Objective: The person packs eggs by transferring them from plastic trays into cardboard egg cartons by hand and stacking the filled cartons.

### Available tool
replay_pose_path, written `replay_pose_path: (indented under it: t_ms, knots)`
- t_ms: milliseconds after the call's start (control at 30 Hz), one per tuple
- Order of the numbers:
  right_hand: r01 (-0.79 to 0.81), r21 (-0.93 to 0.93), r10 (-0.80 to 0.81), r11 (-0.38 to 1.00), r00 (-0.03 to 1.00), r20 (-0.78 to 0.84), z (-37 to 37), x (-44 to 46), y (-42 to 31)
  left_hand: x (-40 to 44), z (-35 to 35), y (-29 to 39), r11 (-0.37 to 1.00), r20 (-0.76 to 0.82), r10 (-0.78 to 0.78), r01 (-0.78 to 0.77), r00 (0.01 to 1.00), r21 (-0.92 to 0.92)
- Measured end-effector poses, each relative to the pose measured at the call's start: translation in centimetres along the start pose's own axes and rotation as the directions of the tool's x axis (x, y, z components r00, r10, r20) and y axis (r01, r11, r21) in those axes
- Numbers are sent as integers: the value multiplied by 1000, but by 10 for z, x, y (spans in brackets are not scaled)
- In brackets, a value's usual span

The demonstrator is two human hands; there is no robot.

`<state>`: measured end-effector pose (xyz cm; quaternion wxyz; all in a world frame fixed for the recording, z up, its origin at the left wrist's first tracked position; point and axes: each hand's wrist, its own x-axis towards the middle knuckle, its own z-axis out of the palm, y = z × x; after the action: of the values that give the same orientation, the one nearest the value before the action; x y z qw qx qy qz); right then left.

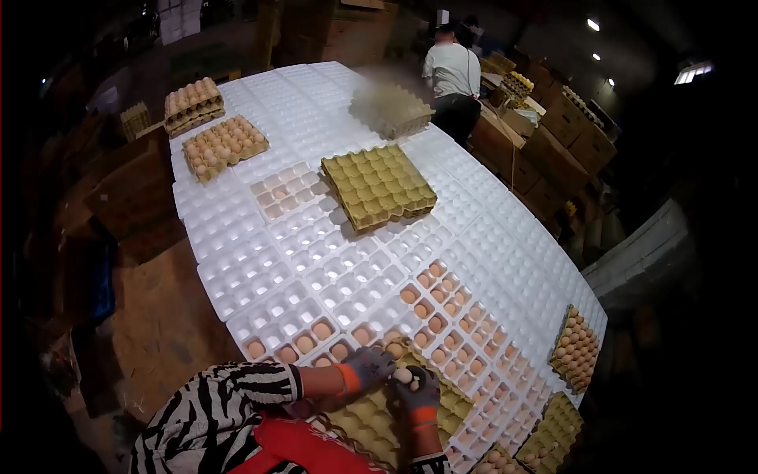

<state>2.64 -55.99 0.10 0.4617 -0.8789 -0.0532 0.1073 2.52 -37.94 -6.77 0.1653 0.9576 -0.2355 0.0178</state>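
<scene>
My left hand (368, 368), in a grey glove with an orange cuff, is curled above the far edge of a yellowish pulp egg tray (359, 419). What its fingers hold, if anything, is hidden. Close beside it, my right hand (421, 393) in a matching glove is closed on a pale egg (403, 375). White moulded trays (359, 272) with square pockets spread beyond both hands. Brown eggs (305, 344) sit in the nearest pockets, and several more eggs (437, 324) fill pockets to the right.
A stack of pulp trays (379, 186) lies mid-table. Filled egg trays (225, 148) stand far left, another egg tray (575, 347) at the right edge. A blurred tray stack (392, 110) is at the back, near a person (454, 71) in a white shirt. Cardboard boxes (564, 126) stand right.
</scene>
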Motion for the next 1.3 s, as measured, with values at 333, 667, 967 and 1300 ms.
replay_pose_path:
  t_ms: [333, 667, 967, 1300]
  knots:
    - [190, -580, -197, 792, 979, 51, -6, 52, -5, -49, -32, -41, -63, 466, -321, 473, 824, -879]
    - [142, -789, -127, 598, 989, 82, 29, 66, 1, -168, -35, -66, -143, 252, -655, 211, 713, -967]
    - [53, -9, -53, 999, 997, 58, -8, 89, 2, -174, -58, -88, -561, 505, -592, 128, 628, -818]
    - [217, -578, -54, 786, 957, 286, 60, 170, -28, -71, -61, -88, 442, -159, -785, 361, 599, -821]
